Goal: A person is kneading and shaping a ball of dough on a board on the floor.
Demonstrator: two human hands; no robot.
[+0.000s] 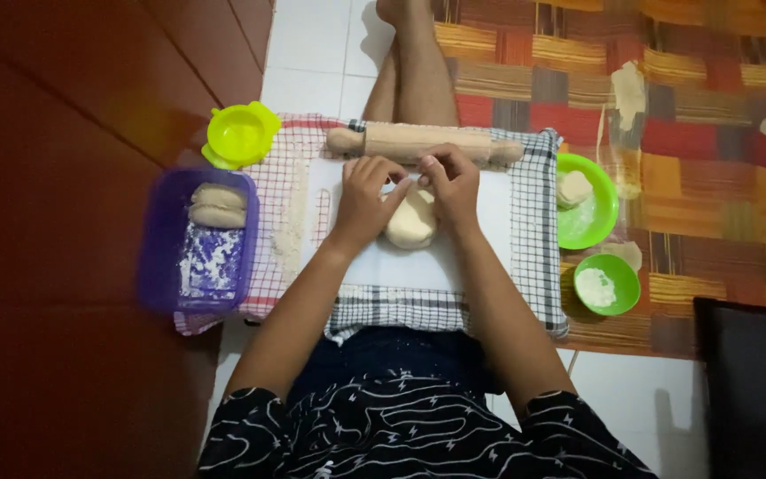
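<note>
A pale, oval piece of dough (410, 223) lies on a white board (418, 262) set on checked cloths. My left hand (365, 197) and my right hand (450, 184) both pinch the dough's far edge with their fingertips, side by side. A wooden rolling pin (425, 142) lies across the board's far edge, just beyond my fingers.
A purple tub (199, 239) at left holds two shaped dough pieces and flour. A yellow-green press mould (241, 135) sits behind it. At right stand a green plate (591, 204) with dough and a small green bowl (607, 284) of flour, on a patterned mat. Loose flour lies on the cloth.
</note>
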